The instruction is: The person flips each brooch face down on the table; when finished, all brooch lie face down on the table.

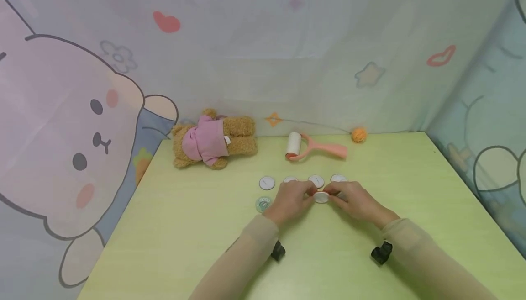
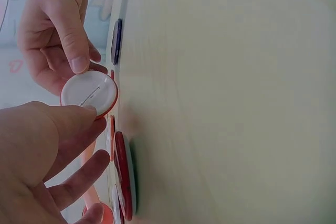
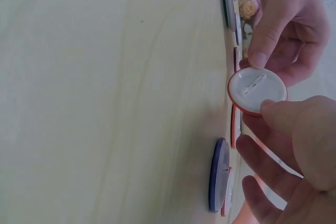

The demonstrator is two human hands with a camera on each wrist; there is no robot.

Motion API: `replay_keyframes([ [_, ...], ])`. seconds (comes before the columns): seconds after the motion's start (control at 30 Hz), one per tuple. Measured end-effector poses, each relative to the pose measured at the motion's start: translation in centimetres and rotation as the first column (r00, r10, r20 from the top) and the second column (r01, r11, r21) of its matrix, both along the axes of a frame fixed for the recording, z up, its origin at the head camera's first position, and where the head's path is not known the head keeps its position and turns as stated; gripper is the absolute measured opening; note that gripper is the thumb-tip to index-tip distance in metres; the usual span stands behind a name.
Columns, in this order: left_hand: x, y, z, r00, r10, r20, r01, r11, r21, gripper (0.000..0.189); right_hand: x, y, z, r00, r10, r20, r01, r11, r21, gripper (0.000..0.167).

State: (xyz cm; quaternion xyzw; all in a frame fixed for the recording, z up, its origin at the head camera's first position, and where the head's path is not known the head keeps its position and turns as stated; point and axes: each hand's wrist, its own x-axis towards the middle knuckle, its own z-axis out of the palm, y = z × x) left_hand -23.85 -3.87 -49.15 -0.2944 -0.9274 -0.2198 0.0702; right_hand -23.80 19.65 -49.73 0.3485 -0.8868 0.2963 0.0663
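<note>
A round pin badge with a red rim is held just above the table between both hands. Its white back, with a metal pin across it, faces me. My left hand pinches one edge between thumb and fingers, while my right hand pinches the opposite edge. In the left wrist view the pin shows near the left thumb. Behind the hands, a row of badges lies white side up, including one at the left end; the hands partly cover others. A green patterned badge lies beside the left hand.
A teddy bear in a pink hoodie lies at the back left. A pink-handled roller and an orange fuzzy ball are at the back. A dark blue-rimmed badge is near the right hand. A printed cloth hangs behind the table.
</note>
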Motion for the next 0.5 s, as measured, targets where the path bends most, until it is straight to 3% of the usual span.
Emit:
replay_keyframes([
  [0.23, 0.24, -0.35, -0.16, 1.0, -0.002, 0.006, 0.002, 1.0, 0.029, 0.023, 0.2, -0.22, -0.36, 1.0, 0.002, 0.009, -0.002, 0.999, -0.032, 0.037],
  [0.5, 0.02, -0.49, -0.17, 0.999, -0.017, 0.033, 0.015, 0.998, 0.069, 0.025, 0.02, -0.24, -0.11, 0.999, 0.012, 0.038, -0.011, 0.999, -0.03, 0.033],
])
